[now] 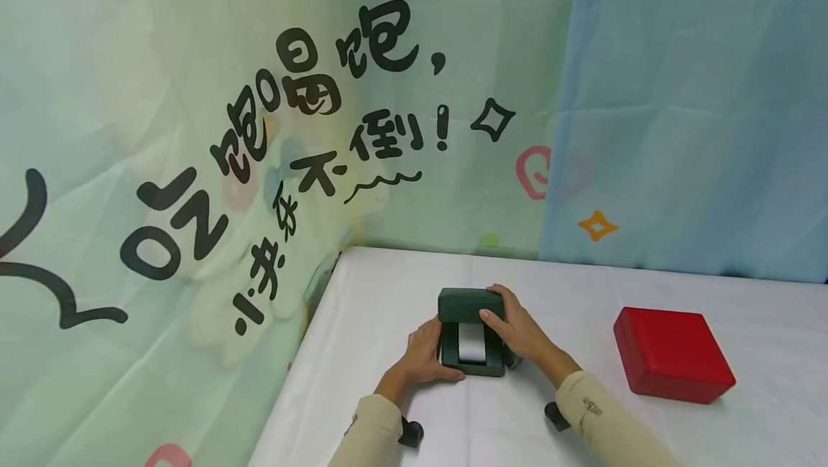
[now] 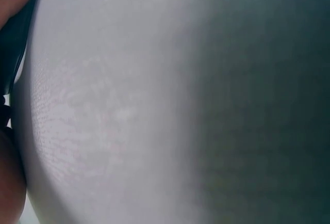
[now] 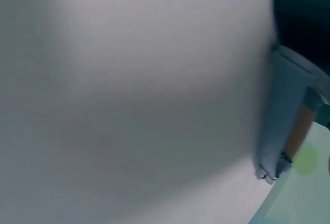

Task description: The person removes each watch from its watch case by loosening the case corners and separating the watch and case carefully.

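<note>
A small dark green box [image 1: 446, 361] stands on the white-covered table, its raised lid [image 1: 471, 305] at the back. Inside lies a white cushion-like insert [image 1: 471, 343]. My left hand [image 1: 423, 355] grips the box's left side, thumb along the front edge. My right hand [image 1: 520, 329] holds the lid's right end, thumb in front and fingers behind. Beside the box's right side, partly under that hand, is a grey band [image 3: 286, 110] with metallic end pieces, perhaps a watch strap. The wrist views show mostly blurred tablecloth.
A red box [image 1: 673, 352] sits on the table [image 1: 550, 280] to the right. Printed cloth [image 1: 453, 201] hangs behind and to the left, with a blue cloth [image 1: 698, 129] at the right back. Dark wrist devices [image 1: 411, 432] show at both sleeves.
</note>
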Available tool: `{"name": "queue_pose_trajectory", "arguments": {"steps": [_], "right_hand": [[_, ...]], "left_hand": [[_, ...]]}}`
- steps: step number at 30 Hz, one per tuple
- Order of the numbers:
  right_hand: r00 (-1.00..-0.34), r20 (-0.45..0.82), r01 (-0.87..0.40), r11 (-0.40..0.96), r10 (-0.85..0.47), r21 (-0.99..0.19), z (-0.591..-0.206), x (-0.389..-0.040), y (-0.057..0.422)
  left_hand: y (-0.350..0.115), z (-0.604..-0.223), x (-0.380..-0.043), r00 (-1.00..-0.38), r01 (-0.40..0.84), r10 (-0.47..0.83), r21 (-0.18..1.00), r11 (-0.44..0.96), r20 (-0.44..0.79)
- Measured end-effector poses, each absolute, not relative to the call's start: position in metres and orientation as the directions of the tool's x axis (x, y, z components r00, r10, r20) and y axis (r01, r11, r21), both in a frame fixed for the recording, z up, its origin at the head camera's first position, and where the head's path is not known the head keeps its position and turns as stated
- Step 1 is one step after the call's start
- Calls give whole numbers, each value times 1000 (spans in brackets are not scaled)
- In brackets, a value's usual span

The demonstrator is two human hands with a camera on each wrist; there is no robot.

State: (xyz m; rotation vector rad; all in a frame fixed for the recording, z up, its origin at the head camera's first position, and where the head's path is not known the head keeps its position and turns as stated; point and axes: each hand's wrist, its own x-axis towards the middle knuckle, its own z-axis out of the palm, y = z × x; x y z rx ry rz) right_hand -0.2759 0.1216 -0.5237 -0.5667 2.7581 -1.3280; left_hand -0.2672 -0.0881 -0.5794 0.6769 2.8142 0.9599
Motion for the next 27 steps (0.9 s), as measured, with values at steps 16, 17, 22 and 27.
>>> {"name": "queue_pose_trajectory", "arguments": {"steps": [16, 17, 22, 27], "right_hand": [[-879, 276, -475, 661, -390, -581, -550, -261, 130], [-877, 274, -478, 666, -394, -572, -550, -261, 131], [-864, 268, -502, 701, -426, -507, -549, -257, 134], [-823, 285, -567, 745, -491, -352, -552, -255, 136]], "left_hand": [[-88, -587, -269, -890, 389, 450, 642, 660, 77], [-88, -588, -269, -890, 386, 451, 646, 658, 73], [-88, -587, -268, -890, 364, 455, 658, 659, 35], [-91, -582, -268, -891, 368, 453, 646, 669, 39]]}}
